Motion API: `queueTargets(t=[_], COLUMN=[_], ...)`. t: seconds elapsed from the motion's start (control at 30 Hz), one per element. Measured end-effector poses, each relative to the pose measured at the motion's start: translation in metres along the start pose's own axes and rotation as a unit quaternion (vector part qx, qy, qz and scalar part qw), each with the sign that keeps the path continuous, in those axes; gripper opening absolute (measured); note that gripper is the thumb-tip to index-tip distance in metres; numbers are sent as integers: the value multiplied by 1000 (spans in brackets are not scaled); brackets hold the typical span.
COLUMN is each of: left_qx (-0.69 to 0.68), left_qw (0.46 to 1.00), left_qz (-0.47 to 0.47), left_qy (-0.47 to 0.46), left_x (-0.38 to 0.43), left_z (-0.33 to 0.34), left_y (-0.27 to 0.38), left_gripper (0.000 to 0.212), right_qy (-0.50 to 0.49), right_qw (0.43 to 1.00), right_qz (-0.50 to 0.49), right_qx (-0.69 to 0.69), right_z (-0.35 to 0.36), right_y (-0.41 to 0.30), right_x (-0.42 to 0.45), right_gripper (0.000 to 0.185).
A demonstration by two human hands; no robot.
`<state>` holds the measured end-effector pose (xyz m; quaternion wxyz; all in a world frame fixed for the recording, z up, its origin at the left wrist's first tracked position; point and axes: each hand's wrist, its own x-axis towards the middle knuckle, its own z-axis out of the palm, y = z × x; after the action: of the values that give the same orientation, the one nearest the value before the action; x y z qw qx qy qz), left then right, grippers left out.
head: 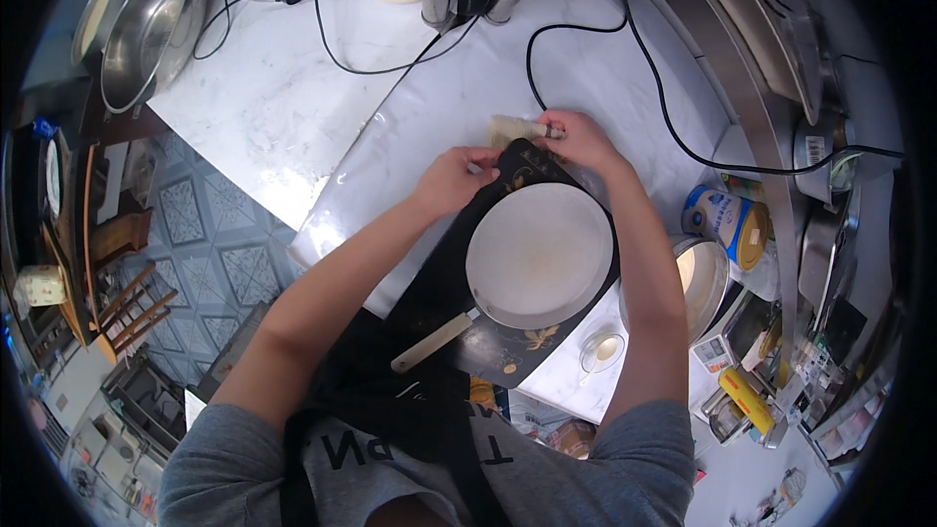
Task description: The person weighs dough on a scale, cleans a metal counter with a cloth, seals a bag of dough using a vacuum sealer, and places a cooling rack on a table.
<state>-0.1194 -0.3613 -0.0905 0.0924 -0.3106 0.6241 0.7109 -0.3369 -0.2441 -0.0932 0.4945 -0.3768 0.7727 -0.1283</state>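
A round, pale frying pan (540,256) sits on a black induction cooktop (505,355) decorated in gold. Its light handle (433,342) points toward my body. At the cooktop's far corner, my right hand (578,137) grips a bunched beige cloth (511,130), part of which spreads out to the left. On the other side of that corner is my left hand (460,177), its thumb and forefinger at the cooktop's edge. Whether those fingers pinch the edge or only rest by it cannot be made out.
Right of the cooktop are a small glass bowl (602,348), a metal pot (714,285) partly behind my forearm, and a blue-and-gold can (725,227). Black cables (662,102) cross the marble-look counter (468,80). A steel bowl (150,36) stands far left.
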Motion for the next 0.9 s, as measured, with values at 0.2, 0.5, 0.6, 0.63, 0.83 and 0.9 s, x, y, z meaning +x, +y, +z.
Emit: queueTargets(t=[0.2,0.5,0.6,0.63,0.83,0.9], left_qx=[-13,-132,128,235,543,557], left_qw=[1000,989,990,969,767,747], left_qz=[-5,-55,57,68,337,355], left_qy=[-5,-28,-26,-32,50,73], left_x=[1,6,19,13,7,4], left_z=[-5,-3,-5,-7,-16,-14], left_y=[-1,-2,-21,-6,-14,-19], left_gripper=[29,29,27,27,31,32], right_qy=[367,91,46,33,8,-3], right_qw=[898,988,991,992,977,972], right_qz=[-119,-37,1,17,-61,-65], right_qx=[-213,121,122,121,204,224], right_z=[2,30,26,25,31,29], right_y=[-27,-12,-13,-13,-17,-15], right_x=[-34,-45,-42,-42,-25,-26], right_gripper=[25,41,46,47,43,43])
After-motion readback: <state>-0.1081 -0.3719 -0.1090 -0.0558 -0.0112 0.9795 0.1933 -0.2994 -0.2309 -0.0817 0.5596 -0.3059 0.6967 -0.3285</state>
